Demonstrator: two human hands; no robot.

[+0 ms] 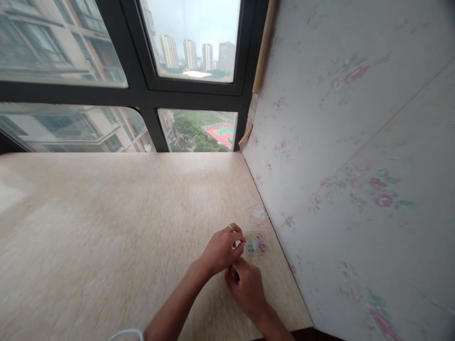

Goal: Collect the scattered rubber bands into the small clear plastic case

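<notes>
My left hand (221, 249), with a ring on one finger, reaches in over the stone-patterned sill, thumb and forefinger pinched together. What it holds, if anything, is too small to tell. Just below it, my right hand (250, 288) has its fingers curled in, close against the left; its fingertips are partly hidden. Beside the left fingertips lies a clear plastic box (256, 252) with small yellow, green and pink pieces in it. A thin clear piece of plastic (258, 214) lies farther back, close to the wall.
The beige sill (106, 227) runs back to a dark window frame (192, 97). On the right rises a flower-patterned wall (320, 142), its covering peeling near the window corner. A white loop (127, 332) shows at the bottom edge, near my left forearm.
</notes>
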